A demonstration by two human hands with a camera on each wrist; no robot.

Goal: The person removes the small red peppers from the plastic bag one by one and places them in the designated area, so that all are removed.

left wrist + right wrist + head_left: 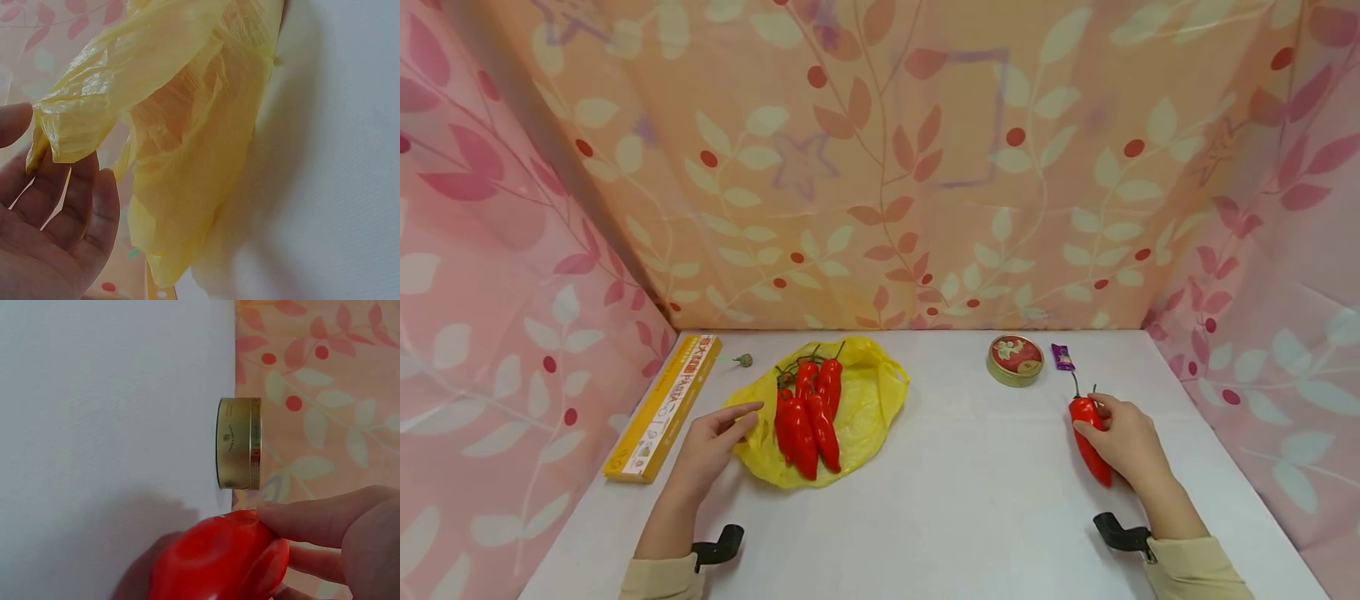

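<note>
Head view: from above and behind both hands, looking forward and down over the whole table to the patterned backdrop. Left wrist view: very near, beside the left hand, facing the yellow bag just past its fingers; shares bag and hand with the head view. Right wrist view: very near, rolled sideways, past the right hand and pepper toward the tin beyond; shares those with the head view.

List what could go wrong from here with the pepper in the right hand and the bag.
1. The right hand grips a glossy red pepper with the round tin just ahead; it may bump the tin.
2. The left hand touches the yellow bag's edge; tugging could roll the piled peppers off.
</note>
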